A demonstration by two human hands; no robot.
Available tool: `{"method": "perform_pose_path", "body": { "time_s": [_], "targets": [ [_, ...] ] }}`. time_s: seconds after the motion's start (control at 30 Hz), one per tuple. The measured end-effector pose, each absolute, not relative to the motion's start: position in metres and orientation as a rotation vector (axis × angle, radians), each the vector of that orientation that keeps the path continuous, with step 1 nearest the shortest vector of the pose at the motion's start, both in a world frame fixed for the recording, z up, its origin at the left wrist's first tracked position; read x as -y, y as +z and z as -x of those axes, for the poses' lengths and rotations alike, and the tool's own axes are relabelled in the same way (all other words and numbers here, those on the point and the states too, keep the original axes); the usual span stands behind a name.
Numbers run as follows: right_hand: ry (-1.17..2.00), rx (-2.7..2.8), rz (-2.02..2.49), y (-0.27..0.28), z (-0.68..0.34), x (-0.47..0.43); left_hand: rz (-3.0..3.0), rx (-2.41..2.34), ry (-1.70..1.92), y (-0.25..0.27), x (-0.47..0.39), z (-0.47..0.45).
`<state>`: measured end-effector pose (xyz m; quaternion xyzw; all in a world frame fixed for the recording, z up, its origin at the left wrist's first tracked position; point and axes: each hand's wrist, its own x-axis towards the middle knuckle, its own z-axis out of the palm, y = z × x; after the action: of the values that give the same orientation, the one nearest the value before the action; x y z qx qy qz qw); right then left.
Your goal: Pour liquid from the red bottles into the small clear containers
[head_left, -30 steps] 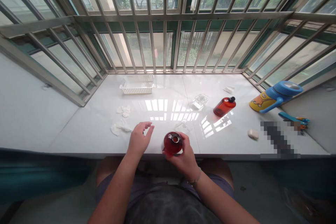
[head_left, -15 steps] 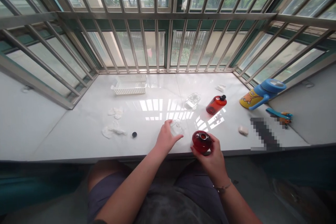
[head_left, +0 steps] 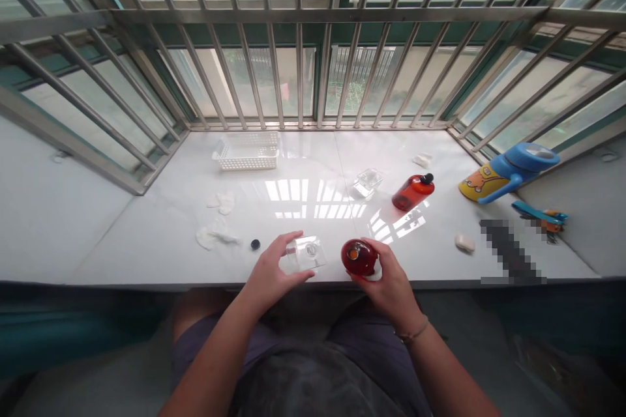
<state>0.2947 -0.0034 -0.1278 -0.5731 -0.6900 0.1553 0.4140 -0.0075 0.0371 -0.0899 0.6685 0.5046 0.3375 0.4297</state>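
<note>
My left hand (head_left: 274, 267) grips a small clear square container (head_left: 312, 251), thumb on the near side and fingers on the far side. A round opening or ring shows on the container. My right hand (head_left: 388, 280) is wrapped round a dark red bottle (head_left: 360, 258), its uncapped mouth facing up toward me. The two things are close together but apart, near the counter's front edge. A small round black cap (head_left: 255, 244) lies to the left of my left hand. Farther back are another clear container (head_left: 366, 184) and a red bottle with a black top (head_left: 413, 193).
A white perforated basket (head_left: 247, 158) stands at the back left of the white counter (head_left: 161, 234). Crumpled white tissue (head_left: 218, 234) lies left. At right are a blue and yellow flask (head_left: 506, 172), a pinkish bar (head_left: 464, 244) and a blue strap (head_left: 535, 214). Metal bars line the window.
My left hand has brought the clear container left and nearer the counter's front edge. My right hand has shifted slightly left with the dark red bottle. The view has tilted a little.
</note>
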Motion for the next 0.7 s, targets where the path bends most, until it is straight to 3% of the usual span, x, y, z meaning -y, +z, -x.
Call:
{"method": "perform_pose_path", "body": {
  "time_s": [0.47,0.7],
  "targets": [
    [0.026,2.143,1.278,-0.106,-0.269,-0.017,-1.808,-1.358,0.777,-0.077,-0.013,0.026],
    [-0.013,2.213,1.280,-0.099,-0.273,-0.019,-1.837,-1.349,0.779,-0.084,-0.013,0.019]
  ]
}}
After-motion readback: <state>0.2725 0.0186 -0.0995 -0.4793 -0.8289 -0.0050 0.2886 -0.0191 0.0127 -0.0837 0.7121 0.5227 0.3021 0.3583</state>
